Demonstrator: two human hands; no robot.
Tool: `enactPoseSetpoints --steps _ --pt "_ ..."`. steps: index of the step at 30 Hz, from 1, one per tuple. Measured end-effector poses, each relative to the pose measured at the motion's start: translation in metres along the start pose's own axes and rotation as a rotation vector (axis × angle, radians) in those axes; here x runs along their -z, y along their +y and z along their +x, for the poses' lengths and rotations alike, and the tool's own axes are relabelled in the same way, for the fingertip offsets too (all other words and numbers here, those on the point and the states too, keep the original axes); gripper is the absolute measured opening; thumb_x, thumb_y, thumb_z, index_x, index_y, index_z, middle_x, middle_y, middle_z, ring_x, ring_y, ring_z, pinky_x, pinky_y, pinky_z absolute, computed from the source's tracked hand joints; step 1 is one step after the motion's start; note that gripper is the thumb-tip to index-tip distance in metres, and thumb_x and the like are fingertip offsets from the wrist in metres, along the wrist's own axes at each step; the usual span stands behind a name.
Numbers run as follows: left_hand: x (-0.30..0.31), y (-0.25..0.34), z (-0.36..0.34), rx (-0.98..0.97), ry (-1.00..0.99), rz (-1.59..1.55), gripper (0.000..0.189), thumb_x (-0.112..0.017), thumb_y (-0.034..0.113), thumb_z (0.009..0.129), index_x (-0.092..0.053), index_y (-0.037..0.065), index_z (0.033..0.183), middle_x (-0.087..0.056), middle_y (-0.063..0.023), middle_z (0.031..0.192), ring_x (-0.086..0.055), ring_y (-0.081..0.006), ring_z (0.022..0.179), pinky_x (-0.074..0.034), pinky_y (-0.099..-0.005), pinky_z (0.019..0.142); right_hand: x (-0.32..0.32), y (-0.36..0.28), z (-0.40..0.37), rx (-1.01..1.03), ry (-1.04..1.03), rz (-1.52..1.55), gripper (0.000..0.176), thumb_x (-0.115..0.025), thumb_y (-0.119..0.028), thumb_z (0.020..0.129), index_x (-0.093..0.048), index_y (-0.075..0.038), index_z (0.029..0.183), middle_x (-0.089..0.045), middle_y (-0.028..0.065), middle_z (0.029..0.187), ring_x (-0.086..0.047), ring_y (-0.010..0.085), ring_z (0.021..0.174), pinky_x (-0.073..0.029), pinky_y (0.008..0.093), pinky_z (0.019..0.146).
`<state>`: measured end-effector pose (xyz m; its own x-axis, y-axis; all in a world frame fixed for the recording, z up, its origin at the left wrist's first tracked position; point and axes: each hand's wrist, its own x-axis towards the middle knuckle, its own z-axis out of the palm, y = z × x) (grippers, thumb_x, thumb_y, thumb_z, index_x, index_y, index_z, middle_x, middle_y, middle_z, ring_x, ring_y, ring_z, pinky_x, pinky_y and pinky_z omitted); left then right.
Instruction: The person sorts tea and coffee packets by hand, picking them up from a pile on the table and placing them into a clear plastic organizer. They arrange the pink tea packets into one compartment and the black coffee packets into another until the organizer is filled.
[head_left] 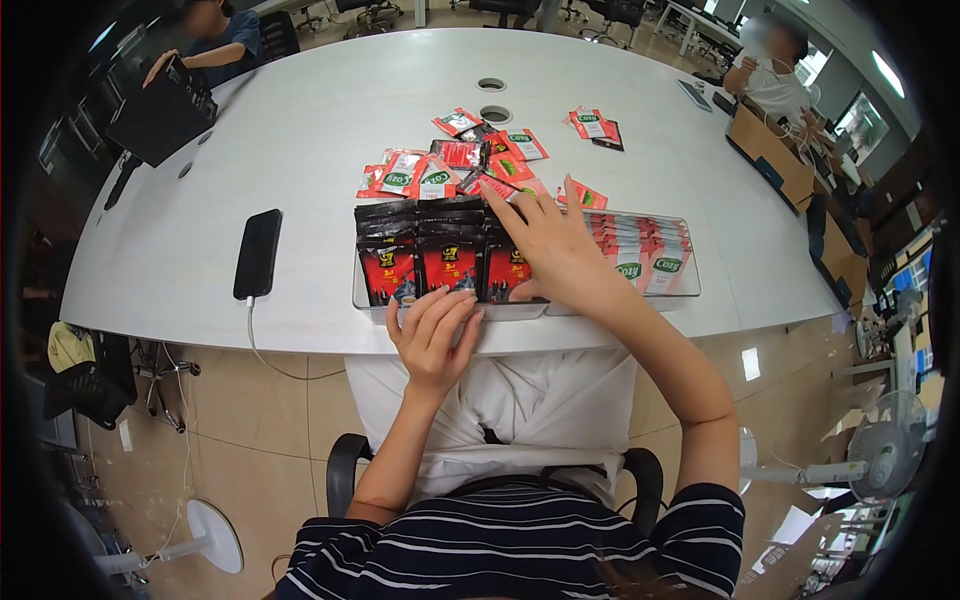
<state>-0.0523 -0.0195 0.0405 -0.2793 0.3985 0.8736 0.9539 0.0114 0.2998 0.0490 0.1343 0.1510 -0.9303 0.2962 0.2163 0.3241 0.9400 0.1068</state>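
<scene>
A clear plastic tray (pixel 688 286) stands at the near edge of the white table (pixel 320 130). Black and red coffee sachets (pixel 420 255) fill its left part in upright rows; white and red Cozy sachets (pixel 640 255) fill its right part. My left hand (pixel 432 330) rests with fingers apart against the tray's front wall, below the black sachets. My right hand (pixel 545 245) lies over the middle of the tray, fingers spread on the sachets there; whether it grips one is hidden. Loose sachets (pixel 450 165) lie scattered just behind the tray.
A black phone (pixel 258 252) on a white cable lies left of the tray. Two more sachets (pixel 595 124) lie farther back. Two people sit at the far side, one at the left with a black case (pixel 160 115), one at the right by cardboard boxes (pixel 770 150).
</scene>
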Motion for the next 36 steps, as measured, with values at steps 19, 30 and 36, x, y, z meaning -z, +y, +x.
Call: enactPoseSetpoints --steps 19,30,36 --pt "0.111 0.074 0.111 -0.119 0.133 -1.057 0.032 -0.044 0.032 0.094 -0.052 0.016 0.12 -0.053 -0.0043 0.11 -0.05 -0.0285 0.107 -0.024 -0.0582 0.109 0.202 -0.001 -0.142 0.588 1.284 0.491 0.024 -0.051 -0.002 0.089 -0.059 0.004 0.111 -0.065 0.0155 0.102 -0.063 0.0226 0.09 -0.048 0.0347 0.085" --pt "0.141 0.13 0.175 -0.176 -0.142 -1.642 0.028 -0.054 0.017 0.09 -0.053 0.014 0.117 -0.052 -0.0032 0.102 -0.052 -0.0176 0.095 -0.029 -0.0495 0.105 0.204 0.02 -0.169 0.579 1.388 0.399 0.026 -0.05 -0.005 0.09 -0.056 0.004 0.113 -0.063 0.0157 0.101 -0.061 0.0224 0.088 -0.047 0.034 0.083" --pt "0.145 0.138 0.181 -0.224 -0.042 -1.766 0.028 -0.057 0.018 0.089 -0.054 0.01 0.116 -0.054 -0.0065 0.105 -0.054 -0.0192 0.097 -0.034 -0.0451 0.101 0.214 0.026 -0.177 0.56 1.401 0.364 0.026 -0.05 -0.006 0.09 -0.054 0.004 0.115 -0.062 0.0158 0.101 -0.06 0.0223 0.087 -0.046 0.0337 0.081"
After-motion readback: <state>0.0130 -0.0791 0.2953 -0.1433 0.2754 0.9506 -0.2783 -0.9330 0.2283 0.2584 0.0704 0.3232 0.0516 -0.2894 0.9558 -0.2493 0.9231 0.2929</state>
